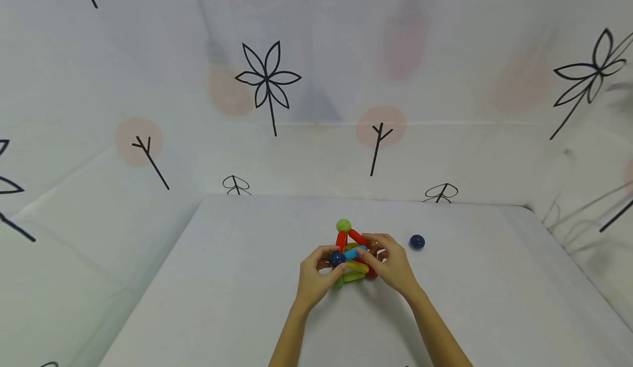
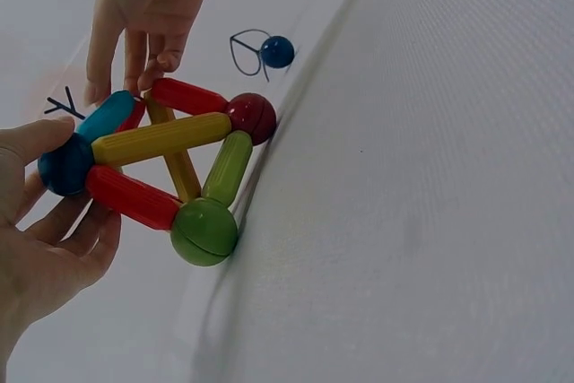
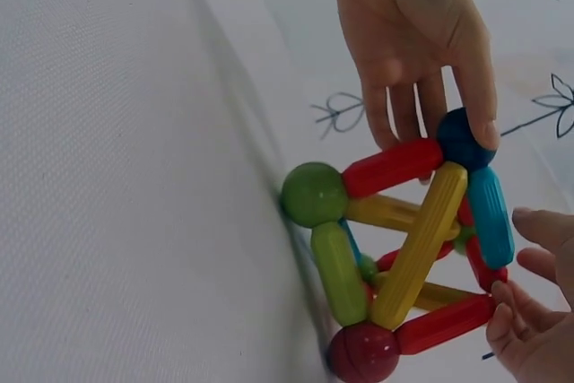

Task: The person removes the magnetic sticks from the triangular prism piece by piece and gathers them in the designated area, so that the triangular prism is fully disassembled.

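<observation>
A structure of colored rods and balls, like a magnetic building toy, stands between both hands. My left hand (image 1: 315,279) pinches its dark blue ball (image 2: 65,166) between thumb and fingers. My right hand (image 1: 393,263) holds the light blue rod (image 3: 490,218) near its far end, its fingertips beside red rods; the exact contact is partly hidden. Yellow rods (image 3: 420,247), a light green rod (image 3: 339,274) and red rods (image 2: 134,199) link a green ball (image 2: 204,232) and a dark red ball (image 3: 363,352) at the base. A lime ball (image 1: 343,225) tops the far side.
A loose dark blue ball (image 1: 417,242) lies on the white table (image 1: 212,301), right of the structure. Behind the table hangs a pale cloth (image 1: 316,153) printed with leaf drawings and pink dots.
</observation>
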`<state>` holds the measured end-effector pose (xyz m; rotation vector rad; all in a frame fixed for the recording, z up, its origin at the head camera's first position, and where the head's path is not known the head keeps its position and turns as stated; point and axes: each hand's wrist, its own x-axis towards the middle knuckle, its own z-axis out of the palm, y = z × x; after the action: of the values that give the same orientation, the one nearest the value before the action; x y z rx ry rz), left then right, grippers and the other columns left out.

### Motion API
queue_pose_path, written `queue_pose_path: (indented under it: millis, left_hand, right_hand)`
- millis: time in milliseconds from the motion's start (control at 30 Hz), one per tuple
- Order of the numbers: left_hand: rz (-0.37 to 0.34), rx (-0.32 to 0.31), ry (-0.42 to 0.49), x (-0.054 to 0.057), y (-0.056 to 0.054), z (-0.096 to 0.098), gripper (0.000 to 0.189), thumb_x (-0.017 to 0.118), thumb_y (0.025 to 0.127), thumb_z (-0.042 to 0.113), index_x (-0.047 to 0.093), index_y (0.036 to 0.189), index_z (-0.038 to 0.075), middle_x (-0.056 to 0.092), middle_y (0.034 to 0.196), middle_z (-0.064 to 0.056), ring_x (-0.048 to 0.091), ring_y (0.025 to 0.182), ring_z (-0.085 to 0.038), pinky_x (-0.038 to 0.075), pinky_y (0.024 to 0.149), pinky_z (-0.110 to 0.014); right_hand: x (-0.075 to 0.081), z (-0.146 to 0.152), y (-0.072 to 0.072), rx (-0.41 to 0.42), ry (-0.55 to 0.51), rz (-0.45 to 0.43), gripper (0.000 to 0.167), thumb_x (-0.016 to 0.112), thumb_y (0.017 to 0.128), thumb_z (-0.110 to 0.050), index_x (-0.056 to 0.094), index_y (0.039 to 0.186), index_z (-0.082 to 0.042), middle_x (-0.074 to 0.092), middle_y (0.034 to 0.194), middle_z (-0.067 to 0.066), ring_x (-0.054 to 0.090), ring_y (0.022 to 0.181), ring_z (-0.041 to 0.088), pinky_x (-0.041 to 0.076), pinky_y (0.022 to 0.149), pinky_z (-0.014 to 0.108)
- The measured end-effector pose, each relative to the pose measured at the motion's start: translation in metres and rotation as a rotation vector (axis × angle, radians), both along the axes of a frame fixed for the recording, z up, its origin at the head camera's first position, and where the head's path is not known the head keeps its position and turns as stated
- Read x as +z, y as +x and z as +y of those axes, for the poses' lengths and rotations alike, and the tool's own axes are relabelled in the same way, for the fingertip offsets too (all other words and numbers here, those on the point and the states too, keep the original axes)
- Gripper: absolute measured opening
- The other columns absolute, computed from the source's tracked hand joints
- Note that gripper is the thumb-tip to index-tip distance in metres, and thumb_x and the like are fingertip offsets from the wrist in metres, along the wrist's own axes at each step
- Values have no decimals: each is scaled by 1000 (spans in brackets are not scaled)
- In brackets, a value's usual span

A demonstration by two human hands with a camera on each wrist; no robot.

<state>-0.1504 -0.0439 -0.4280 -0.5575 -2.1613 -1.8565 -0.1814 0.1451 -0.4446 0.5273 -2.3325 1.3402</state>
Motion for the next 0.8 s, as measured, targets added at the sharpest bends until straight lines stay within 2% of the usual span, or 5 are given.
queue_pose_path:
  millis: [267, 533, 800]
  left_hand:
    - [-32, -2, 0, 0, -1, -2, 31, 68, 80, -5, 59, 109, -12, 64, 104, -22, 62, 87, -34, 53, 78, -44]
    - [-8, -5, -4, 0, -3, -5, 32, 65, 81, -7, 58, 111, -13, 63, 107, -26, 61, 87, -37, 53, 77, -41]
    - [-19, -20, -31, 2, -4, -7, 32, 63, 82, -6, 58, 113, -13, 62, 109, -27, 61, 92, -38, 53, 79, -43]
  right_hand:
    - [1, 3, 1, 12, 0, -56, 35, 73, 79, -4, 64, 112, 2, 63, 98, 13, 59, 76, 20, 50, 63, 20]
    - [1, 9, 1, 44, -17, -45, 36, 72, 80, -3, 62, 114, 3, 66, 99, 12, 61, 83, 26, 51, 66, 21]
    - [-1, 4, -2, 29, 106, -36, 37, 76, 77, -9, 66, 112, -4, 62, 113, 13, 52, 95, 25, 48, 66, 35]
